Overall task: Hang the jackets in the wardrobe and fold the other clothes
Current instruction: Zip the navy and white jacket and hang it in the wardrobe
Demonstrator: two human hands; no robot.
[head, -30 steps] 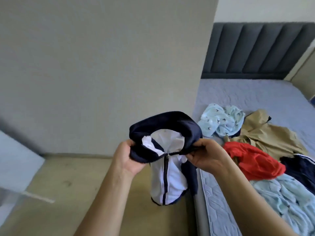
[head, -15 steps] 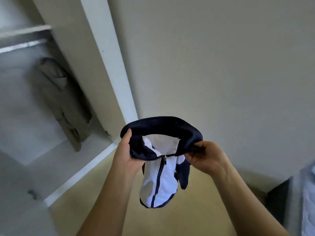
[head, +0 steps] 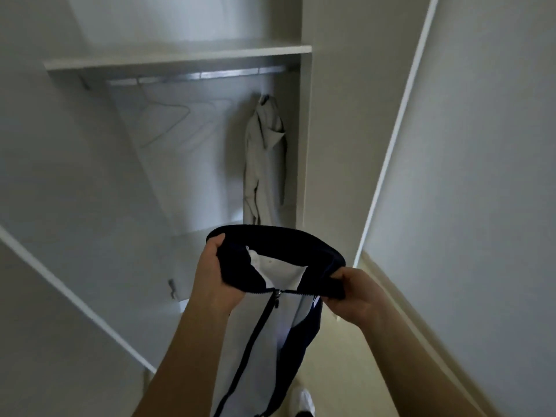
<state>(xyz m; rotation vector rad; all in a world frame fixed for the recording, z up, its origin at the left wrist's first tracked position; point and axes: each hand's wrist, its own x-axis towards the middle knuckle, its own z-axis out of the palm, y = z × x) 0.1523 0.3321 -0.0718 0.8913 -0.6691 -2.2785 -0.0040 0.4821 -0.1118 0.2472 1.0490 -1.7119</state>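
Observation:
A navy and white zip jacket (head: 279, 266) hangs in front of me, held by its dark collar. My left hand (head: 213, 278) grips the collar's left side and my right hand (head: 352, 296) pinches its right side. The zip runs down the white front, closed. Straight ahead is the open white wardrobe (head: 304, 145) with a metal rail (head: 195, 76) under a shelf. A pale grey hooded jacket (head: 264, 158) hangs at the rail's right end. Bare wire hangers (head: 165, 115) hang at the left, blurred.
The wardrobe's shelf (head: 180, 57) sits above the rail. An open white door (head: 69, 296) stands at the left and another door's edge (head: 391, 145) at the right. Beige floor (head: 340, 371) lies below, with my white-socked foot (head: 304, 398) on it.
My view has swung left from the bed and its pile of clothes to the open wardrobe. Both hands keep the same hold on the jacket's collar.

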